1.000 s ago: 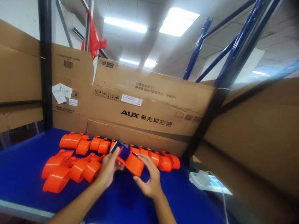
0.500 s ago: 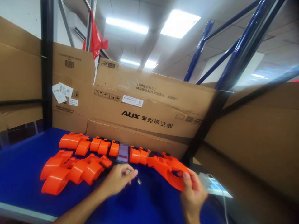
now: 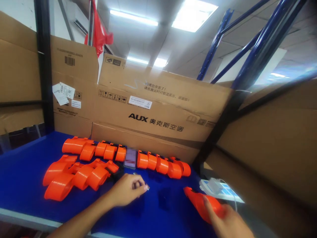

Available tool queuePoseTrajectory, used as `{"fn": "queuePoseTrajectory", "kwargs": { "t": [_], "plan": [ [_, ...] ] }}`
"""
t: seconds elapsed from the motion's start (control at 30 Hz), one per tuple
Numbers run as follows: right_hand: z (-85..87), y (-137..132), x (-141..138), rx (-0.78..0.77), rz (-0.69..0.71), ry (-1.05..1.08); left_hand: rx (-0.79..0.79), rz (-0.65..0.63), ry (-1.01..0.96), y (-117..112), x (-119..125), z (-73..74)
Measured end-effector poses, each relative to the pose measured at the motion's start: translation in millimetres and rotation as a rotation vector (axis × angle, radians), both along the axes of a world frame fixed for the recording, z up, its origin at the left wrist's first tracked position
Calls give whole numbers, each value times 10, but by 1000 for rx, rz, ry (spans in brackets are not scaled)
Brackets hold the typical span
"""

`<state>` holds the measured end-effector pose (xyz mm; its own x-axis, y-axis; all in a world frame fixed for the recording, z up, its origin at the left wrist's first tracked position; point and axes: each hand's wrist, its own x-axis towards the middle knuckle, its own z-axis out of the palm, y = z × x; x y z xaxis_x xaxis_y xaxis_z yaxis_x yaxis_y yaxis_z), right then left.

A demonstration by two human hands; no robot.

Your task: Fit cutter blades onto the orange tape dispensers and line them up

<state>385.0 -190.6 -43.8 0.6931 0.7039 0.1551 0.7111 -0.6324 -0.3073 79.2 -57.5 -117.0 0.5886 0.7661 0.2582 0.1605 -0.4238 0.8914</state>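
Note:
My left hand [image 3: 130,190] is closed over the blue tabletop, thumb against curled fingers. A small metallic tip [image 3: 148,187] pokes out past the thumb; the rest of that thin item is hidden in the fingers. At the lower right, my right hand [image 3: 229,219] grips a glossy orange plastic piece [image 3: 201,203], tilted, its far end pointing up and left. Motion blurs this hand, and part of the piece is covered by it. Similar orange plastic pieces with wide loops stand in a back row [image 3: 162,164] and a left cluster [image 3: 58,186].
A phone [image 3: 130,158] with a blurred screen leans within the back row. Cardboard panels [image 3: 158,110] wall the rear and sides. Dark rack posts [image 3: 210,145] rise at both sides. A white power strip [image 3: 210,186] with an adapter and cable lies at right.
My right hand has carried the orange plastic piece down and right, away from the back row, turning it so its loop no longer shows. My left hand has shifted slightly, still closed.

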Motion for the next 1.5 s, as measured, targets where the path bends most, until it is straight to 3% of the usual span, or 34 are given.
{"fn": "queuePoseTrajectory", "kwargs": {
  "t": [0.23,0.37,0.5,0.6,0.67,0.77,0.97,1.1,1.5],
  "plan": [
    [-167,79,140,-138,52,58,4,12,-53,4,-15,45],
    [-196,97,169,-120,60,-7,-68,162,-243,130,-83,90],
    [-160,121,82,86,91,-269,-180,309,-457,254,-173,139],
    [-170,203,-160,346,311,-330,-259,320,-536,284,-205,149],
    [-228,303,-411,387,501,-215,-300,319,-552,290,-206,137],
    [-370,499,-842,247,670,-95,-330,319,-562,306,-197,108],
    [-569,847,-1434,-91,715,-150,-344,319,-582,327,-197,80],
    [-584,988,-1552,-161,732,-202,-346,316,-602,326,-200,86],
    [-457,1162,-1518,-79,792,-189,-343,333,-600,305,-205,102]
  ]
}}
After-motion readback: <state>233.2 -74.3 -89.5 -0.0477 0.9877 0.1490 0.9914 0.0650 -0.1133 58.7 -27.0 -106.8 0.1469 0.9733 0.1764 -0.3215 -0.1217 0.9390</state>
